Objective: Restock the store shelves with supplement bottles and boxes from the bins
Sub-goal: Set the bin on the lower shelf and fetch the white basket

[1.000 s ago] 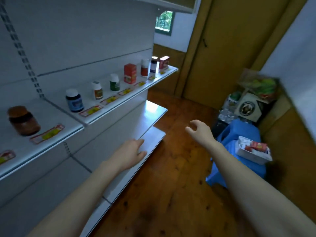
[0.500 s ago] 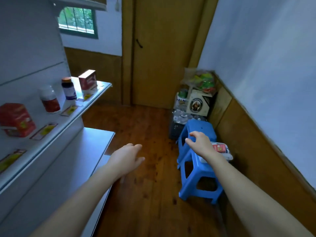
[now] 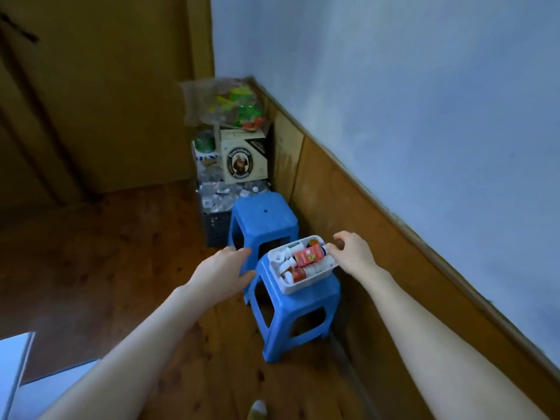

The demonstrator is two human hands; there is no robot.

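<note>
A white bin sits on the nearer blue stool. It holds a red box, a second red-labelled item and white-capped bottles. My right hand reaches over the bin's right end, its fingertips at the red box's right end; whether they grip it I cannot tell. My left hand hovers just left of the bin, fingers relaxed and empty.
A second blue stool stands behind the first. Past it, a dark crate of plastic bottles, a printed carton and a bag of coloured items fill the corner. A white shelf edge shows lower left. Wood-panelled wall runs on the right.
My view has swung right from the shelves to the stools. Both hands have moved down toward the bin, the right hand reaching its red box.
</note>
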